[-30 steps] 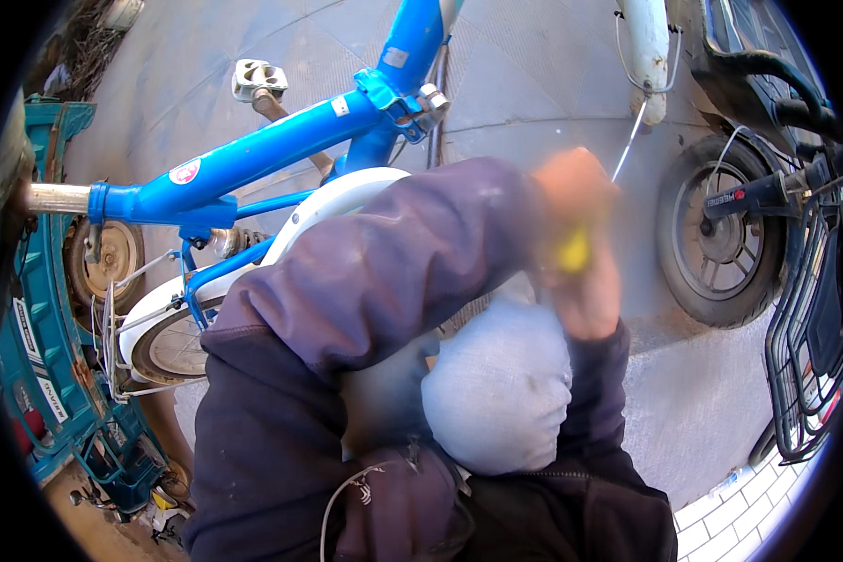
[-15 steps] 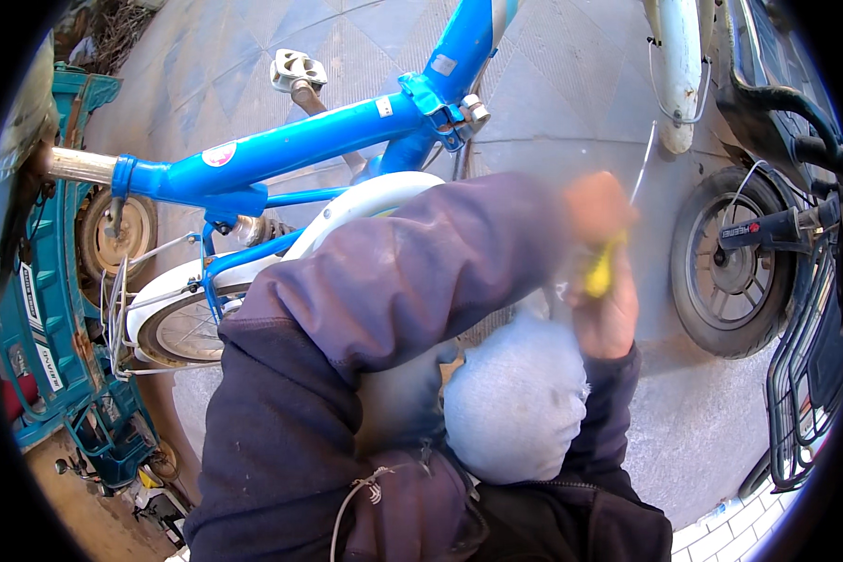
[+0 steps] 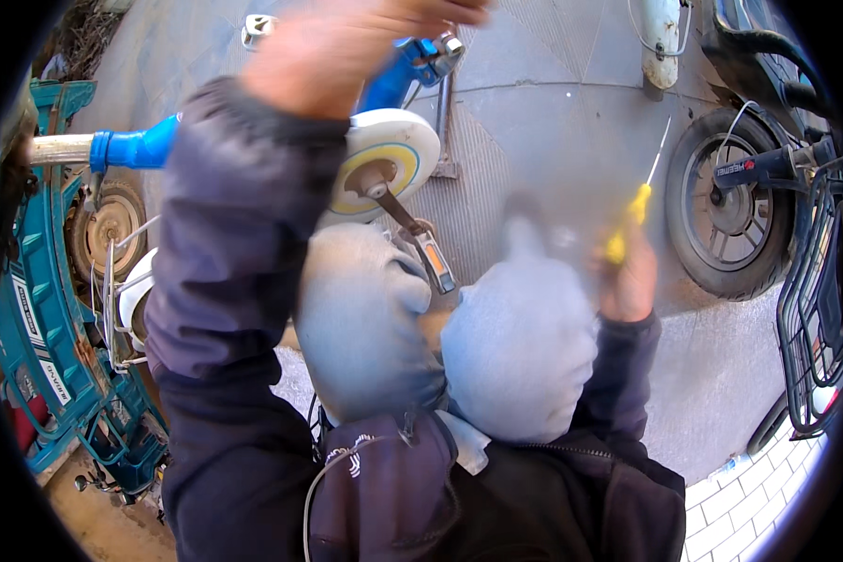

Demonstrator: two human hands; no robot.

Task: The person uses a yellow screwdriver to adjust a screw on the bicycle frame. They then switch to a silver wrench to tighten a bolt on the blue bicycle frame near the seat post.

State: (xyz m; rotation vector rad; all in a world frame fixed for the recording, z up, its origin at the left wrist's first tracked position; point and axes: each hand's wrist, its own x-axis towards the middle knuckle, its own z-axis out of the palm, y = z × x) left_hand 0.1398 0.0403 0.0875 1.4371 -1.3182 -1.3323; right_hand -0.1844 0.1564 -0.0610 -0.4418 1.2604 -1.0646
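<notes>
My left hand [image 3: 356, 51], smeared by motion, reaches up over the blue bicycle frame [image 3: 136, 145], hiding part of it; what its fingers hold, if anything, is unclear. Below it are a white disc chain guard [image 3: 410, 140] with a yellow ring and a crank with a pedal [image 3: 437, 264], between my grey-clad knees [image 3: 525, 361]. On the right, my right hand [image 3: 629, 276] grips a yellow-handled screwdriver [image 3: 641, 204], its thin shaft pointing up beside a black tyre.
A teal cargo tricycle [image 3: 37, 337] stands at the left. To the right are a pale fork [image 3: 663, 47], a scooter wheel [image 3: 693, 244] and a black wire rack [image 3: 796, 309]. White tiles [image 3: 749, 506] show at lower right.
My left hand has swung up and left, away from my right hand, uncovering the disc and pedal. The screwdriver stays in my right hand.
</notes>
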